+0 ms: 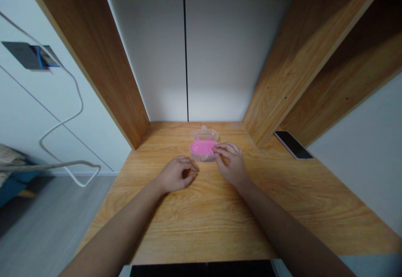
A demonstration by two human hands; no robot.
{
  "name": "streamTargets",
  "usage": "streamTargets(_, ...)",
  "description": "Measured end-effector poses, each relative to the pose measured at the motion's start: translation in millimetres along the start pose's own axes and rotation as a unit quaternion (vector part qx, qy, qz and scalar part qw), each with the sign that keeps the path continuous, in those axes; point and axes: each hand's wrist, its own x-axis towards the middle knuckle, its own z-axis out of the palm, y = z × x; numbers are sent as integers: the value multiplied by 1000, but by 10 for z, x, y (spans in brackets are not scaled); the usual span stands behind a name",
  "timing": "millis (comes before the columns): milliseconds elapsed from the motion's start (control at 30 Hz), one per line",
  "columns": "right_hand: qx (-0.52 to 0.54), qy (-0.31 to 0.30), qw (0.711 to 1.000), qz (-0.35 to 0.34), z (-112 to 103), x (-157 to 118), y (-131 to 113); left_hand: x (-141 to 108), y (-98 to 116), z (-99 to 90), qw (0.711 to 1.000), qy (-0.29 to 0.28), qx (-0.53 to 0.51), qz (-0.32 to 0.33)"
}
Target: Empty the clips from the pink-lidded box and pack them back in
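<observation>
A: Where is the little box (196, 157)?
B: It sits on the wooden table (201, 222), out in front, between the two hands and the white wall (226, 59).
A: Which way does its long side go?
B: From left to right, straight across in front of the person. Its ends are round. The see-through lid (204, 133) is open at the back, and the pink top (204, 146) faces up.
A: Which hand is nearer?
B: The right hand (231, 164). Its fingertips are at the right end of the pink top, so from there the rest of the box goes off to the left.
A: Is that hand holding something?
B: The thumb and fingers are close together, like a small pinch. I can't tell if a tiny thing is in there.
A: And the left hand (176, 174)?
B: It is on the table, nearer to the person than the box and a bit to its left. It does not touch the box. The fingers curl in toward the thumb with just a narrow gap. I can't tell if it holds anything.
</observation>
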Motion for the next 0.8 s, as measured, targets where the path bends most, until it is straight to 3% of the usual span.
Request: streamTargets(800, 16, -21, 1000, -13, -5, 1, -44, -3, 2, -43, 999, -33, 24, -4)
